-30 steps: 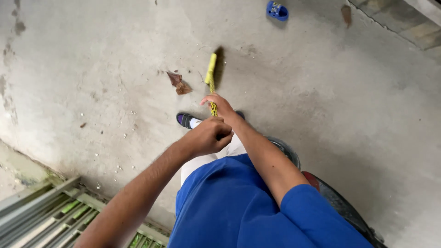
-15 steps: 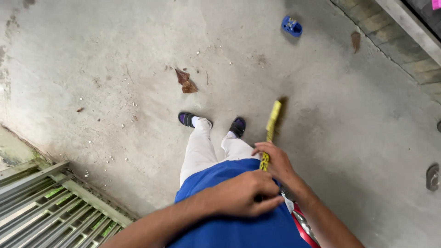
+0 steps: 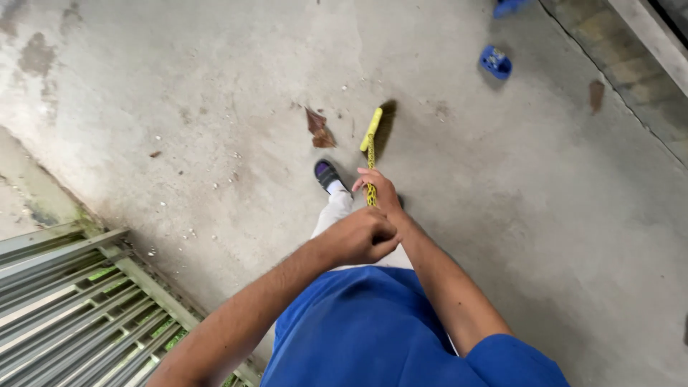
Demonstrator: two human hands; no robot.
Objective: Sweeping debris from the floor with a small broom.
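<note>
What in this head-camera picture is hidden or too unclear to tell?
- Yellow broom handle: its upper end is hidden inside the left hand and right hand.
- Broom head: seen end-on, dark and blurred; the bristles cannot be made out.
- Right foot: mostly hidden behind the right hand.
- Blue item: cut off by the top edge.
- Metal grate: cut off at the lower left.

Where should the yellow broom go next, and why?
Probably a short sweep to the left: the broom, held by both the left hand and right hand, sits just right of the brown leaves, which lie loose on the floor.
</note>
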